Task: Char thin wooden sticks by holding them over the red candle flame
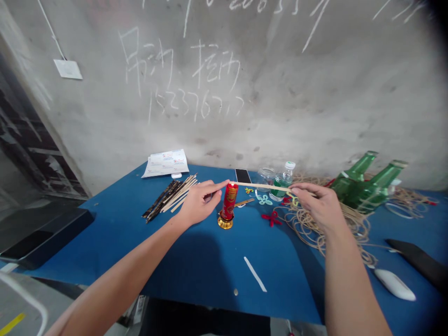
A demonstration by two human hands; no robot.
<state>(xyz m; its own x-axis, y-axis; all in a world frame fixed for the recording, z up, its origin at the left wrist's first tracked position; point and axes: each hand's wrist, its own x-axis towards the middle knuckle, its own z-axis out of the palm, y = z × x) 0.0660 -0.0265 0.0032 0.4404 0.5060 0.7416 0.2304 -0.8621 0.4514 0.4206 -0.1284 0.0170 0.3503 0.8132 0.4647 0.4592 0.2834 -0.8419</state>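
Red cylinder (229, 200): upright on a gold base (225, 223) on the blue counter (168, 266); taken as clock centre, 12 toward the wall (294, 116).
Pale stick (261, 186): roughly level, running from the cylinder's top out toward 3 o'clock; contact with the top cannot be told.
Right hand (319, 201): at 3 o'clock; fingers clamped on the outer end of the pale stick, above the coiled twine (311, 228).
Left hand (200, 199): at 9 o'clock; index extended to the cylinder's top, by the stick's inner end; other fingers curled. Whether they pinch anything, cannot tell.
Stick pile (170, 198): dark and pale pieces, 9 o'clock, beyond the left hand.
Paper (166, 163): 10 o'clock, near the counter's far edge.
Phone (243, 176): 1 o'clock, lying flat.
Clear bottle (289, 173): 2 o'clock, white cap, green lower part; glass jar (265, 175) just beside it.
Green bottles (367, 186): near 3 o'clock, tilted, among twine.
Red pipe-cleaner shape (272, 218): between 3 and 4 o'clock.
White strip (255, 274): 5 o'clock, flat on the counter.
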